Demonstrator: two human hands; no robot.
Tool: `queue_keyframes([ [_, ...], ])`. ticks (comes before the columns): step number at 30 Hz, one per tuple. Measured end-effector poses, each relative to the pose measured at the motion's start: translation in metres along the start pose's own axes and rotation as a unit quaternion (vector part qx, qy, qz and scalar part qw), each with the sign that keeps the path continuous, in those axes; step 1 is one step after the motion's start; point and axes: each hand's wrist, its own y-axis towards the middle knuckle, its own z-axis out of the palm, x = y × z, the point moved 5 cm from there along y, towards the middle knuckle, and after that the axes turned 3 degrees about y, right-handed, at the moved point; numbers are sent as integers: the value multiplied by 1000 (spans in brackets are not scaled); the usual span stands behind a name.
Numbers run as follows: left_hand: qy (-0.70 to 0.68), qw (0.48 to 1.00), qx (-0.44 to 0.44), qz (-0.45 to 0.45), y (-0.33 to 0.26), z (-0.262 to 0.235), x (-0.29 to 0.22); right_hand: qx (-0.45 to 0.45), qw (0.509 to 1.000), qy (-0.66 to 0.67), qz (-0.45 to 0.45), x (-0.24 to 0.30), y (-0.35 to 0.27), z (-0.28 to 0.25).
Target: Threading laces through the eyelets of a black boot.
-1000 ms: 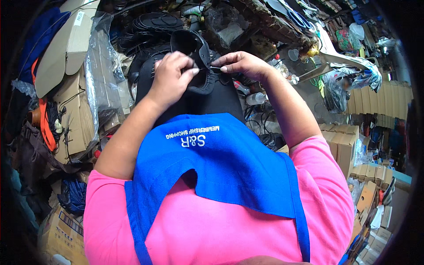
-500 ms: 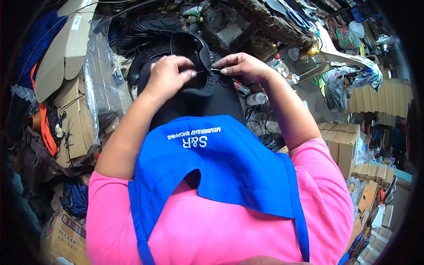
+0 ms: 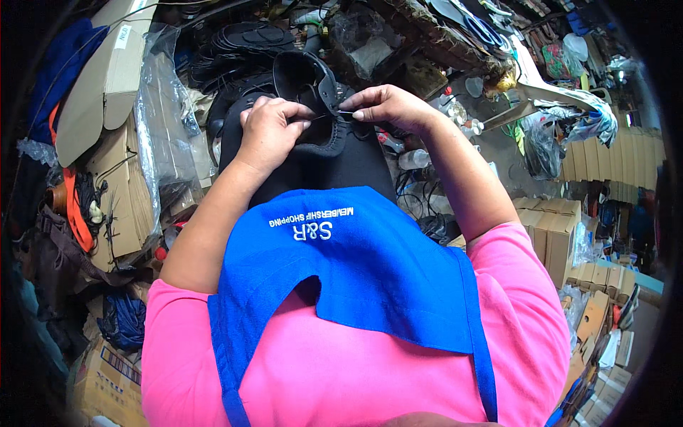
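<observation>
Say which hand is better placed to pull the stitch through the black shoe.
Right hand, probably: its fingertips pinch a thin needle-like piece at the black shoe rim, while the left hand grips and steadies it.

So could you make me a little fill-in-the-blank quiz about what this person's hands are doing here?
1. Both hands work on a shoe whose colour is ____.
2. The right hand pinches a thin ____ between its fingertips.
3. The left hand grips the shoe's ____ edge.
4. The apron over the pink shirt is ____.

Missing words: black; needle; upper; blue
</observation>
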Motion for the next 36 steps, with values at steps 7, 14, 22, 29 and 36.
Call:
queue_keyframes([
  [7,-1,999,13,-35,7,10,-6,2,999,51,-4,-9,4,-2],
  [14,-115,990,55,-62,16,29,-5,-12,999,41,-12,-5,5,4],
  [22,20,998,24,-55,11,21,-27,-74,995,-62,-17,1,8,11],
  [29,105,991,77,-5,20,13,-28,-74,981,-179,-13,26,9,11],
  [36,63,993,98,-8,19,13,-18,-43,992,-119,-3,23,11,5],
])
